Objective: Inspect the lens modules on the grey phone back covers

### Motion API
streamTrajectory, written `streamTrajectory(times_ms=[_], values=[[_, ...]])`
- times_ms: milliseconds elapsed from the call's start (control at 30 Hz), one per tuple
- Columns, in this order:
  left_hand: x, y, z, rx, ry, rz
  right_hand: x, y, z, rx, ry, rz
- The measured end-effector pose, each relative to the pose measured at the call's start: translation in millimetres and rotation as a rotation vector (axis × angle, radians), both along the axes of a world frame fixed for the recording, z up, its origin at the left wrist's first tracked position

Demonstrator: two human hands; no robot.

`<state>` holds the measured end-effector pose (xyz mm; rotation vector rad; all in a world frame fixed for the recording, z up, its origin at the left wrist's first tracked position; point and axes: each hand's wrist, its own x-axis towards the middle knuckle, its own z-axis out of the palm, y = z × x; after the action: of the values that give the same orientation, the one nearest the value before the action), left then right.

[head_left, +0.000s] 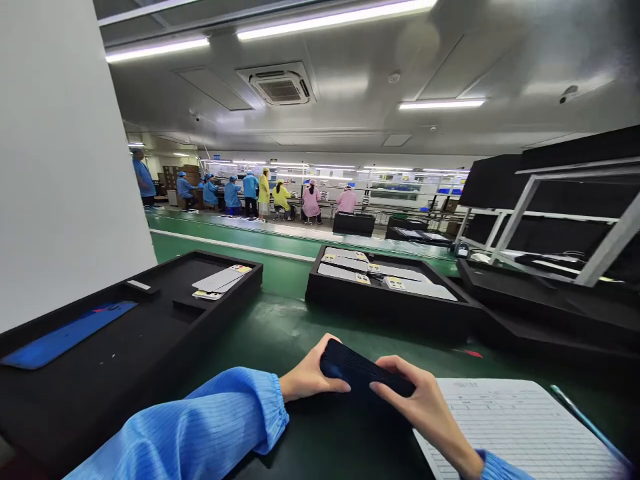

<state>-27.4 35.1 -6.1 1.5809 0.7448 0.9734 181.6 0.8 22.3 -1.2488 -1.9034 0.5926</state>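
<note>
1. Our blue sleeve (200, 427) leads to our left hand (311, 375), clamped with our right hand (423, 407) on a dark phone-shaped slab (361, 368), one hand at each end.
2. Its long axis runs crosswise, slanting down rightward, over the green worktop (295, 333), just beside a ruled sheet (515, 427).

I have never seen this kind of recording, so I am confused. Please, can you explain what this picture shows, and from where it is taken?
This picture comes from a camera worn on a person's head, so you look down over their own arms. There is no robot. The left hand and right hand hold a flat dark object, perhaps a phone. On the green bench stands a black tray with grey strips that carry yellow labels. A ruled paper sheet lies under the right wrist. Farther away, co-workers sit and stand along another bench.
</note>
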Motion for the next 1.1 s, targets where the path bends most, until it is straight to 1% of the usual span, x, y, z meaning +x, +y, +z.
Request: streamTrajectory(times_ms=[67,200,300,367,500,600,700,767,867,933,967,1000,1033,1067,1100], values=[[-0.2,0.1,0.9,0.018,0.012,0.043,-3.6,0.2,1.1,0.006,-0.004,0.034],[-0.7,-1.4,6.3,0.074,0.027,0.111,1.4,-0.2,3.3,0.023,-0.123,0.091],[-0.8,-4.5,9.7,0.115,0.018,0.141,4.2,-2.2,2.4,0.107,-0.108,0.034],[-1.4,-4.3,8.5,0.120,0.035,0.133,3.5,-2.8,0.4,0.099,-0.090,0.012],[-4.2,3.9,-0.3,0.092,0.095,0.065,1.6,-3.3,-2.0,-0.034,-0.112,0.064],[-6.0,8.2,-3.7,0.129,0.118,0.045,4.5,-5.9,0.6,-0.132,-0.013,0.091],[-6.5,4.5,-0.9,0.203,0.136,0.018,8.7,-10.3,4.2,-0.354,0.196,0.231],[-6.7,-0.8,2.8,0.268,0.146,0.003,9.0,-13.4,5.3,-0.458,0.248,0.346],[-7.3,-7.7,9.5,0.378,0.159,-0.003,3.5,-18.3,4.2,-0.468,0.172,0.430],[-7.1,-10.5,14.5,0.479,0.167,0.007,-2.5,-21.3,1.1,-0.452,0.161,0.434],[-6.5,-11.8,17.1,0.515,0.160,0.033,-5.6,-22.6,-1.3,-0.439,0.186,0.424],[-5.4,-13.5,19.5,0.518,0.137,0.078,-8.7,-23.7,-4.2,-0.417,0.222,0.404],[-3.8,-15.7,21.5,0.477,0.096,0.125,-11.6,-24.6,-7.5,-0.395,0.262,0.376],[-2.0,-18.7,23.1,0.395,0.040,0.156,-14.3,-25.2,-11.1,-0.376,0.306,0.340],[0.0,-22.5,24.1,0.296,-0.025,0.159,-16.6,-25.7,-14.7,-0.357,0.348,0.306]])
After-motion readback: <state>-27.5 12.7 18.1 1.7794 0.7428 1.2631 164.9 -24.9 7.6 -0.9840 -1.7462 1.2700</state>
